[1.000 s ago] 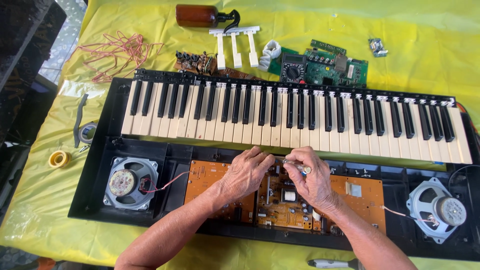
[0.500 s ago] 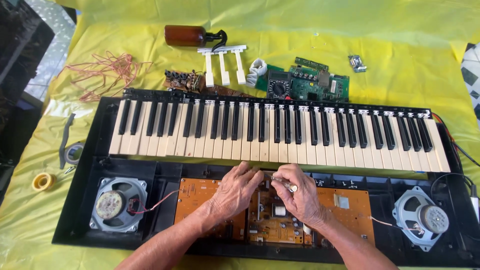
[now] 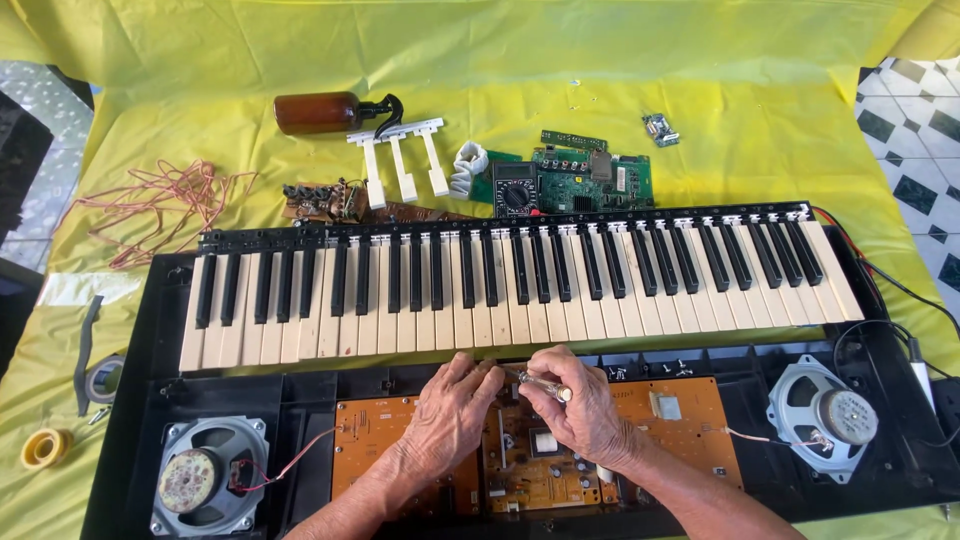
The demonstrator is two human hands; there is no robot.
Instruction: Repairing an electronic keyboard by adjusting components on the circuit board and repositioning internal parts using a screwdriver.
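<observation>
At far left a roll of yellow tape (image 3: pixel 44 447) lies on the yellow-covered bench (image 3: pixel 620 50), with a round speaker (image 3: pixel 205 488) set in the opened keyboard case (image 3: pixel 160 300) beside it. The left hand (image 3: pixel 447 420) rests on the orange circuit board (image 3: pixel 380 440) just below the keys (image 3: pixel 520 290), fingers curled toward a small screwdriver (image 3: pixel 545 386) (its tip is hidden). The right hand (image 3: pixel 585 415) has fingers closed around that screwdriver; a second speaker (image 3: pixel 825 418) sits at far right.

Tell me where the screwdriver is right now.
In the head view, the screwdriver is held in the right hand, low centre, just below the keyboard's white keys and above the orange circuit board, beside the left hand.
</observation>
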